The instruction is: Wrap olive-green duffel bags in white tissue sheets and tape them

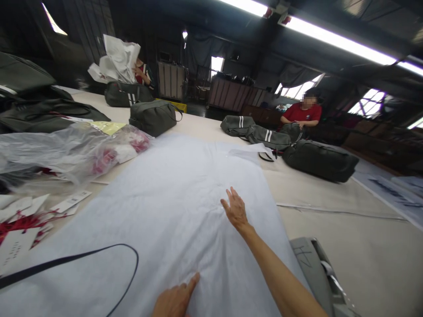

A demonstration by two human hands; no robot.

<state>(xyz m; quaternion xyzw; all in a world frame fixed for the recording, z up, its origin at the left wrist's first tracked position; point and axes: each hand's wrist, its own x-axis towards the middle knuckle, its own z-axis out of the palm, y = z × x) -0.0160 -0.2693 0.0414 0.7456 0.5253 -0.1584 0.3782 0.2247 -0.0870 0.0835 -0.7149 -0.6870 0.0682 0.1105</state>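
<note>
A large white sheet of thin paper (158, 189) lies spread over the table with creases running through it. My right hand (235, 209) hovers over or touches its middle, fingers apart and nothing held. Lower down, my left hand (175, 301) is on the sheet near the bottom edge of the view. Its index finger points out along the paper, while the other fingers are partly cut off and I see nothing in them. A dark strap (127, 247) loops across the sheet at the lower left.
A grey tape dispenser (312, 268) stands right of the paper. Left are a clear plastic bag (66, 145) and white tags with red strings (20, 244). Dark green bags (153, 116) stand farther back, with another bag (319, 160) at right. Two people work across the table.
</note>
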